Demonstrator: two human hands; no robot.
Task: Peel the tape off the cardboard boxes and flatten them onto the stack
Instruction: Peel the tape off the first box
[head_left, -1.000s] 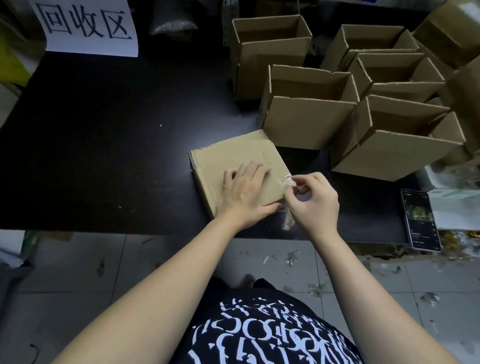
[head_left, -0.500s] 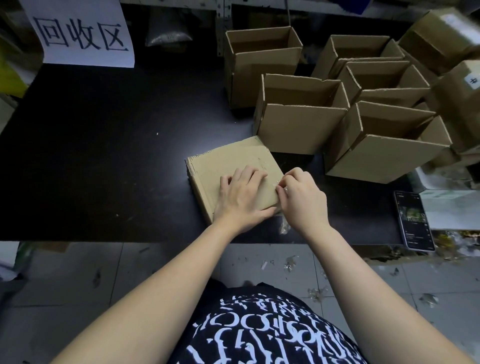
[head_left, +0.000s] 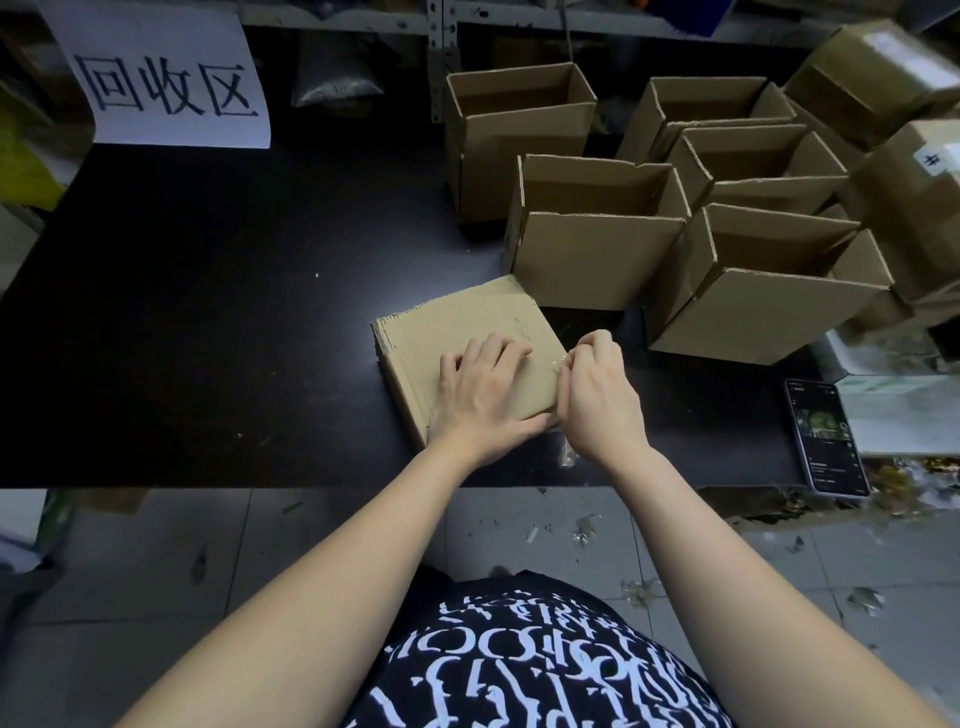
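A stack of flattened cardboard (head_left: 457, 332) lies near the front of the black table (head_left: 208, 322). My left hand (head_left: 483, 395) presses flat on the top sheet. My right hand (head_left: 597, 395) sits at the stack's right edge, with its fingertips pinching clear tape (head_left: 561, 364) there. A crumpled strip of clear tape (head_left: 569, 454) hangs at the table edge below my right wrist. Several open cardboard boxes (head_left: 597, 249) stand behind and to the right of the stack.
A phone (head_left: 826, 436) lies at the table's front right beside a white carton (head_left: 898, 415). Closed boxes (head_left: 883, 73) pile up at the far right. A white paper sign (head_left: 161, 83) stands at the back left. Tape scraps litter the tiled floor (head_left: 587, 530).
My right hand, raised with a bit of tape a second ago, has come back down to the stack's right edge and pinches tape there. My left hand stays pressed on the cardboard.
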